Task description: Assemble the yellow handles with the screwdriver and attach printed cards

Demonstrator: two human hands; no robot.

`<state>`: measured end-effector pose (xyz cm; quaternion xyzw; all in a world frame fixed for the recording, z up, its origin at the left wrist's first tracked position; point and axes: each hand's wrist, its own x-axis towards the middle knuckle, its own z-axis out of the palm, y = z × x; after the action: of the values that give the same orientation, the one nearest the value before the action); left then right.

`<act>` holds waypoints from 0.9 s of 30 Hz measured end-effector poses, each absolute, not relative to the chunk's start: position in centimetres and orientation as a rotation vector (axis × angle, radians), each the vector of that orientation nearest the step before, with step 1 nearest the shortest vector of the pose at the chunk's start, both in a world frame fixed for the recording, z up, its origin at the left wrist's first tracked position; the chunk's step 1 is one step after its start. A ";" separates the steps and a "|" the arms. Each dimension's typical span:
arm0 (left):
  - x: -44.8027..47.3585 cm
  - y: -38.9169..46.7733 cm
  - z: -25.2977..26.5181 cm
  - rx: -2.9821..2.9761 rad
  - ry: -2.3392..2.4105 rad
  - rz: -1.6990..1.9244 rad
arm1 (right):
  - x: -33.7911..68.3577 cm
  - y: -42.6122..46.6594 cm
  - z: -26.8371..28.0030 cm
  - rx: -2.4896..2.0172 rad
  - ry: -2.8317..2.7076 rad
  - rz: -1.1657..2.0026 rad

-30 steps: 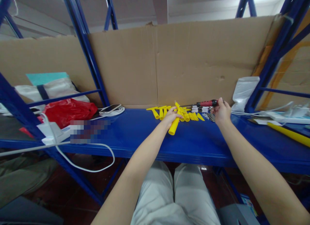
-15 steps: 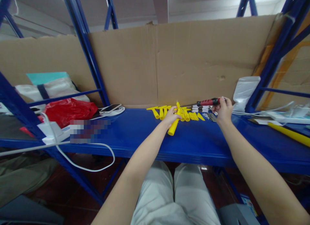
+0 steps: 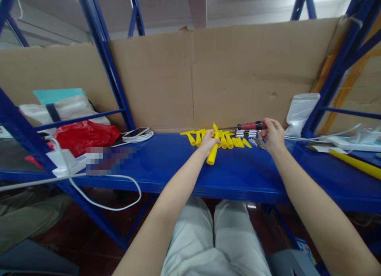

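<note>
Over the blue shelf (image 3: pixel 178 165), my left hand (image 3: pixel 208 141) is closed on a yellow tube-shaped handle (image 3: pixel 211 156), its wide round end tilted toward me. My right hand (image 3: pixel 273 134) grips the rear of a screwdriver (image 3: pixel 251 125) with a red and black handle. Its shank points left and meets the upper end of the yellow handle; whether the tip sits in a screw is too small to tell. Several similar yellow T-shaped pieces (image 3: pixel 190 138) lie in a row behind my left hand. Flat yellow pieces (image 3: pixel 238 142) lie right of them.
Packs with white and black bands (image 3: pixel 246 133) and small metal parts (image 3: pixel 261 143) lie near my right hand. A phone (image 3: pixel 135 133) rests on a coiled white cable at left, by a red bag (image 3: pixel 87 137). Cardboard (image 3: pixel 238 77) walls the back; blue posts (image 3: pixel 108 66) flank the shelf.
The screwdriver has shifted slightly left, with my right hand following. The yellow handle's upper end has swung a little left in my left hand.
</note>
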<state>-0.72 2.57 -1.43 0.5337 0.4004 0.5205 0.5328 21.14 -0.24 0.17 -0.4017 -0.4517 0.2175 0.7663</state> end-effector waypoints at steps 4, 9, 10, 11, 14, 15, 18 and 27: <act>-0.8 2.6 -1.4 1.266 0.956 1.258 | 21.2 -0.7 0.6 -0.790 -0.950 0.750; -0.8 2.6 -1.4 1.270 0.994 1.257 | 21.2 -1.0 1.0 -0.731 -0.868 0.963; -0.8 2.7 -1.4 1.268 0.993 1.260 | 21.3 -1.0 1.0 -0.727 -0.860 0.971; -0.8 2.8 -1.5 1.265 0.991 1.266 | 21.3 -1.0 1.0 -0.724 -0.856 0.973; -0.7 3.0 -1.6 1.255 0.987 1.285 | 21.5 -0.7 0.8 -0.705 -0.848 0.958; -0.7 3.1 -1.7 1.255 0.985 1.285 | 21.6 -0.6 0.7 -0.698 -0.843 0.954; -0.7 3.4 -1.8 1.263 0.986 1.278 | 21.9 -0.2 0.5 -0.697 -0.822 0.957; -0.6 4.0 -2.3 1.278 0.994 1.297 | 21.8 -0.8 0.6 -0.721 -0.887 1.039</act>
<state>-0.63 3.98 -2.26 0.5304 0.4125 0.5383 0.5087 21.79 -0.80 0.64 -0.3256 -0.4008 0.4692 0.7163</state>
